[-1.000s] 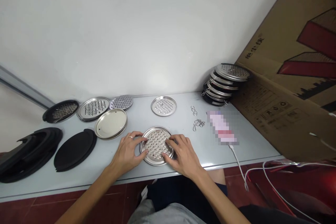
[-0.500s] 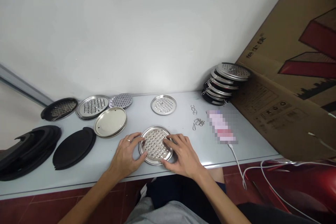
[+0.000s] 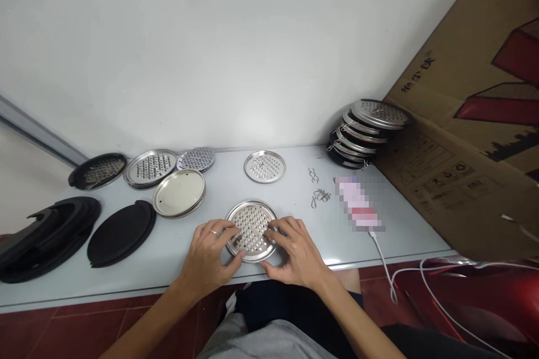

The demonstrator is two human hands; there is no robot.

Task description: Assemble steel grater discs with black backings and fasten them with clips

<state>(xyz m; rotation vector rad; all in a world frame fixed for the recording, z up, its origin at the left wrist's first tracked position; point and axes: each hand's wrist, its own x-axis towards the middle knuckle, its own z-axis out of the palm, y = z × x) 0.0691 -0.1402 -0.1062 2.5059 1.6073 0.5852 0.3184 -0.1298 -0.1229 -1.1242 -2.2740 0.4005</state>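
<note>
A round metal grater plate (image 3: 253, 227) with a raised rim lies near the front edge of the table, between my hands. My left hand (image 3: 210, 249), a ring on one finger, curls at its left side, with fingertips over the holed face and the thumb at the lower rim. On the opposite side, my right hand (image 3: 297, 252) rests its fingers on the plate's right part, its thumb by the near rim. Behind it lies another grater plate (image 3: 265, 166). Small metal clips (image 3: 322, 195) and a short row of linked rings (image 3: 313, 175) lie to the right.
Cream discs (image 3: 179, 193), stacked graters (image 3: 151, 167), a grey perforated disc (image 3: 196, 159) and black round parts (image 3: 122, 233) fill the left side. A clipped stack (image 3: 364, 132) leans beside a cardboard box (image 3: 442, 179). A blurred phone-like object (image 3: 357, 202) trails a white cable.
My left hand has shifted slightly right and nearer, its fingers farther over the grater plate. The right hand has barely moved, and the view has shifted a little.
</note>
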